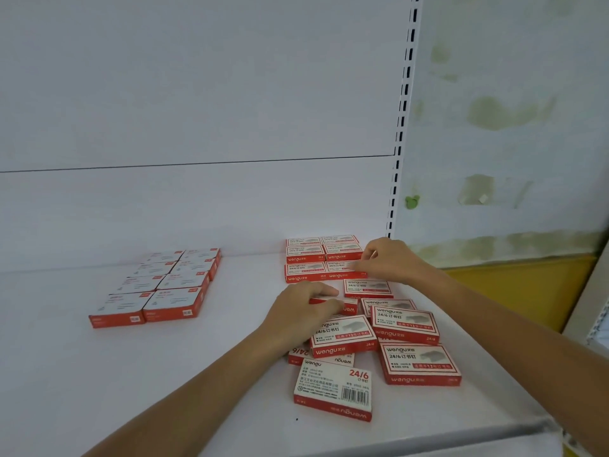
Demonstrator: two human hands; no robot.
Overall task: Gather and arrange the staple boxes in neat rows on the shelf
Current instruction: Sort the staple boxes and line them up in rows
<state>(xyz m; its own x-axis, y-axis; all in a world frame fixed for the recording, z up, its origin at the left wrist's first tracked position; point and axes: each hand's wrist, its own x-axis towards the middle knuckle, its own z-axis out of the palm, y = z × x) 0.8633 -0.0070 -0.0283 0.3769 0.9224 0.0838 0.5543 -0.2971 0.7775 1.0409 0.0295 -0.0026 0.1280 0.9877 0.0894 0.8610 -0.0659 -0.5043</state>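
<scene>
Red-and-white staple boxes lie on a white shelf. At the back right, several boxes stand in neat rows. In front of them is a loose pile of boxes, one lying barcode side up. My left hand grips a staple box at the top of the pile, its fingers closed over the box's edge. My right hand rests its fingertips on the right-hand box of the front row, pressing it rather than holding it.
A second block of orange-and-white boxes sits in two tidy columns at the left. The shelf's back panel and a slotted upright rise behind. A stained wall and a yellow panel lie to the right. The shelf's front edge runs bottom right.
</scene>
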